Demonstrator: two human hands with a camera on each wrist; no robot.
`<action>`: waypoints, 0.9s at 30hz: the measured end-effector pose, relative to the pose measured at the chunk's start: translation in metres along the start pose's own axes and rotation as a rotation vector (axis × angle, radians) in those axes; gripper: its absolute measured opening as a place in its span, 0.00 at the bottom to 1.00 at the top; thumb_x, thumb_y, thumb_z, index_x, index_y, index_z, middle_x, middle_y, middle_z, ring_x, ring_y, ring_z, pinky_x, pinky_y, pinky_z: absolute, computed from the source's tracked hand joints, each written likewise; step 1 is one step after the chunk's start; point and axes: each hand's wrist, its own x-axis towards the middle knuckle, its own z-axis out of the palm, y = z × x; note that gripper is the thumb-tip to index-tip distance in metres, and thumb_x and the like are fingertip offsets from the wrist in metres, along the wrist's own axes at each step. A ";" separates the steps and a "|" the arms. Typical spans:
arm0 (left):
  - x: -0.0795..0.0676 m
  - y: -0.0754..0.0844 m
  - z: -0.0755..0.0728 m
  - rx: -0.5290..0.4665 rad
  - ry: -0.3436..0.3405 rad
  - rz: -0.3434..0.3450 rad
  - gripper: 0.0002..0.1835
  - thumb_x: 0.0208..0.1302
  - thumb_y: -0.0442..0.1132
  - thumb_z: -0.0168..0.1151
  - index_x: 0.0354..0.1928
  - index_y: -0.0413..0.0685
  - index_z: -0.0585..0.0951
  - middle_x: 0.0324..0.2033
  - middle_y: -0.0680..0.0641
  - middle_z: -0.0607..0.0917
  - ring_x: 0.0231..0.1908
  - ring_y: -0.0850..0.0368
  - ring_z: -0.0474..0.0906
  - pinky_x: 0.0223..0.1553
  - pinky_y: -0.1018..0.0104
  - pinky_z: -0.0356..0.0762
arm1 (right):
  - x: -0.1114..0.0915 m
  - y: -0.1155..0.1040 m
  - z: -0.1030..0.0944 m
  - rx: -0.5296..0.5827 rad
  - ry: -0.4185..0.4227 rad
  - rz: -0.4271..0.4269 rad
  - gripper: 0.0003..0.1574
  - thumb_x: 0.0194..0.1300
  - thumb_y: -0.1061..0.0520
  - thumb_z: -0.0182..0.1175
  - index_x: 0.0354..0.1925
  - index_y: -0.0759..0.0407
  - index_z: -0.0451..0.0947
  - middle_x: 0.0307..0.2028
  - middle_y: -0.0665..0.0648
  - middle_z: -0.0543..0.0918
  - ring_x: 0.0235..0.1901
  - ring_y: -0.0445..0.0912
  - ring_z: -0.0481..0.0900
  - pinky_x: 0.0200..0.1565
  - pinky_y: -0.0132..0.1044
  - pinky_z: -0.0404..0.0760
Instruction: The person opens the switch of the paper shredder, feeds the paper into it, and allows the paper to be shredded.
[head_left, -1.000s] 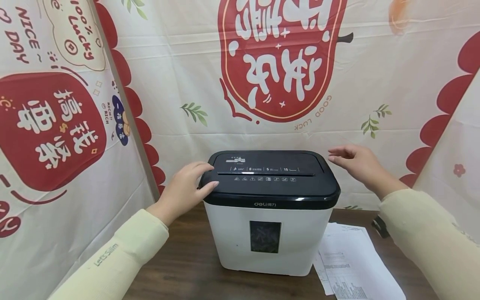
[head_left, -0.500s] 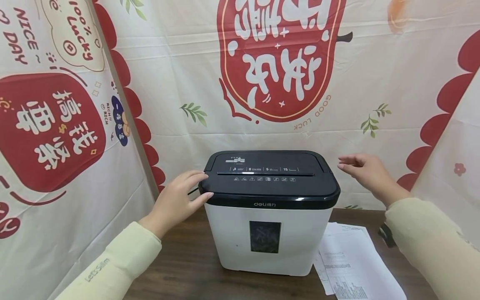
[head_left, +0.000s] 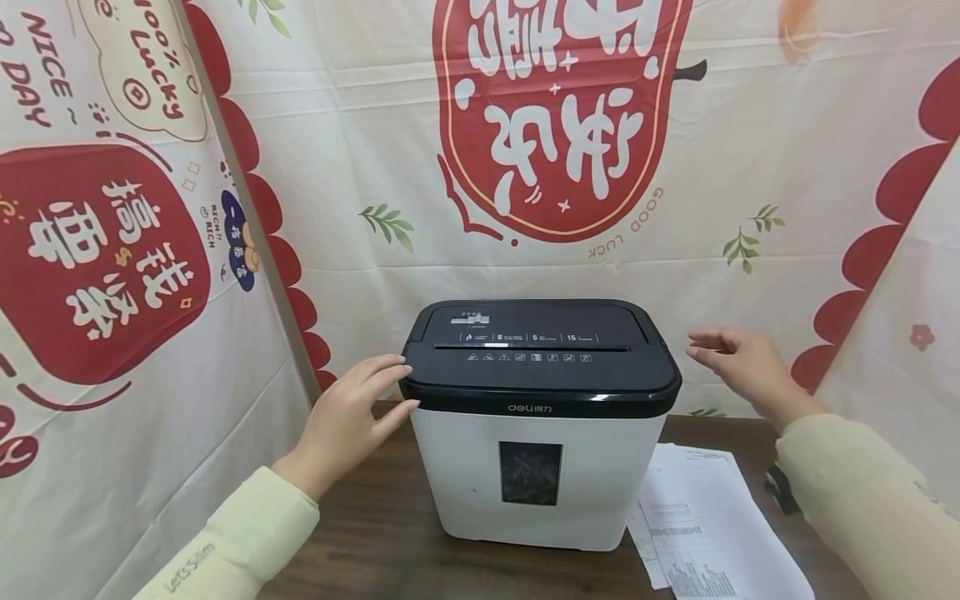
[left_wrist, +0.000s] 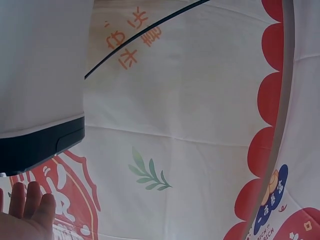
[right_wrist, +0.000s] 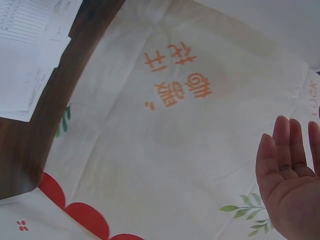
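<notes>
A paper shredder (head_left: 465, 467) with a white bin, a dark window and a black top stands upright on the brown table. My left hand (head_left: 348, 417) is at the top's left corner, its relaxed fingertips right at the black rim. In the left wrist view the fingers of that hand (left_wrist: 30, 215) show near the shredder's black edge (left_wrist: 45, 145). To the right of the shredder, my right hand (head_left: 746, 367) hovers apart from it with loosely bent fingers and nothing in them. The right wrist view shows its bare palm (right_wrist: 295, 195).
Printed paper sheets (head_left: 712, 517) lie on the table (head_left: 360, 517) right of the shredder. A small black object (head_left: 780, 490) sits partly behind the right sleeve. A dark cord (left_wrist: 150, 31) runs from behind the shredder. Printed cloth (head_left: 337, 167) hangs at the back and sides.
Both hands have drawn outward and slightly down: the left from over the shredder's top to its left corner, the right further away from the right side. The shredder has stayed in place.
</notes>
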 end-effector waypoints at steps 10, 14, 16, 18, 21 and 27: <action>-0.009 0.004 0.010 -0.003 0.014 0.022 0.26 0.47 0.38 0.77 0.51 0.41 0.83 0.50 0.42 0.83 0.52 0.46 0.80 0.50 0.52 0.80 | -0.012 0.033 0.006 -0.004 -0.011 0.089 0.38 0.73 0.43 0.49 0.64 0.73 0.64 0.58 0.78 0.70 0.55 0.70 0.69 0.53 0.64 0.73; -0.012 0.003 0.011 -0.002 0.016 0.029 0.27 0.47 0.38 0.77 0.51 0.41 0.83 0.51 0.41 0.82 0.52 0.45 0.79 0.50 0.51 0.79 | -0.013 0.044 0.010 0.026 -0.003 0.116 0.39 0.73 0.43 0.49 0.65 0.73 0.63 0.59 0.78 0.69 0.56 0.71 0.68 0.55 0.65 0.72; -0.013 0.001 0.011 -0.001 0.030 0.040 0.26 0.46 0.37 0.77 0.51 0.41 0.83 0.52 0.40 0.82 0.52 0.44 0.79 0.51 0.51 0.79 | -0.013 0.049 0.013 0.045 0.002 0.128 0.39 0.73 0.42 0.49 0.65 0.73 0.63 0.59 0.78 0.69 0.57 0.71 0.67 0.56 0.65 0.71; -0.014 0.000 0.012 -0.003 0.052 0.056 0.26 0.45 0.36 0.77 0.51 0.41 0.83 0.51 0.40 0.81 0.52 0.44 0.79 0.50 0.51 0.79 | -0.013 0.053 0.016 0.063 0.006 0.136 0.39 0.73 0.42 0.49 0.65 0.73 0.63 0.60 0.78 0.68 0.57 0.71 0.67 0.57 0.64 0.70; -0.016 0.000 0.013 -0.005 0.084 0.074 0.27 0.43 0.34 0.78 0.50 0.40 0.83 0.51 0.40 0.81 0.52 0.44 0.78 0.50 0.50 0.79 | -0.014 0.060 0.021 0.069 0.015 0.162 0.40 0.73 0.42 0.49 0.65 0.73 0.63 0.60 0.78 0.67 0.57 0.71 0.67 0.57 0.64 0.69; -0.017 0.002 0.018 -0.024 0.124 0.086 0.27 0.42 0.31 0.78 0.50 0.39 0.83 0.52 0.39 0.81 0.52 0.43 0.79 0.49 0.50 0.79 | -0.025 0.082 0.027 0.085 -0.003 0.246 0.41 0.73 0.41 0.48 0.66 0.74 0.61 0.61 0.79 0.64 0.58 0.73 0.64 0.57 0.68 0.67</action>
